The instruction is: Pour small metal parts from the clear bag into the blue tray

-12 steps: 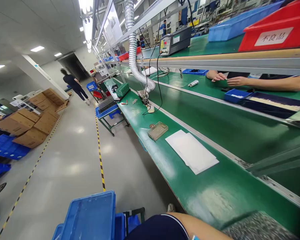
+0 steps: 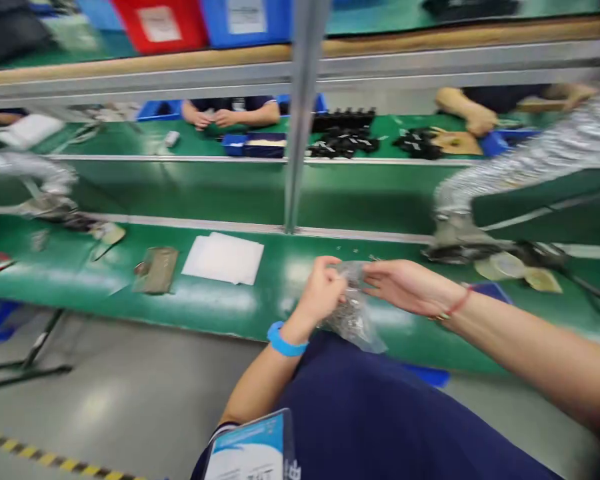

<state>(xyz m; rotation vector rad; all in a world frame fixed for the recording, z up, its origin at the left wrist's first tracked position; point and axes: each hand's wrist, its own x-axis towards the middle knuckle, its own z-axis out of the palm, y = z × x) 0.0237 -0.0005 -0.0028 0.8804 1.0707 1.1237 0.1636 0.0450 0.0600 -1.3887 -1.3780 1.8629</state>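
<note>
Both hands hold a small clear plastic bag (image 2: 353,310) above the lap, just in front of the near edge of the green bench (image 2: 260,303). The left hand (image 2: 323,290) pinches the bag's top between thumb and fingers; the right hand (image 2: 405,283) grips the same top edge from the other side, fingers curled onto the film. The bag is crumpled and glossy, hanging down between the two wrists, with a dark, speckled mass of small parts inside. What those parts are cannot be told: the whole picture is smeared by motion.

A blue band (image 2: 284,343) sits on the left wrist, a thin red cord (image 2: 457,303) on the right. Left of the left hand lie white sheets (image 2: 224,259), and beyond them a flat olive tray (image 2: 156,269). Right of the right hand a ribbed silver hose (image 2: 525,163) comes down to a blurred fitting. Past both hands, across the belt, other people's forearms (image 2: 230,117) rest on the far bench, their bodies hidden by the shelf rail. A badge (image 2: 250,453) at the lower edge is cut off.
</note>
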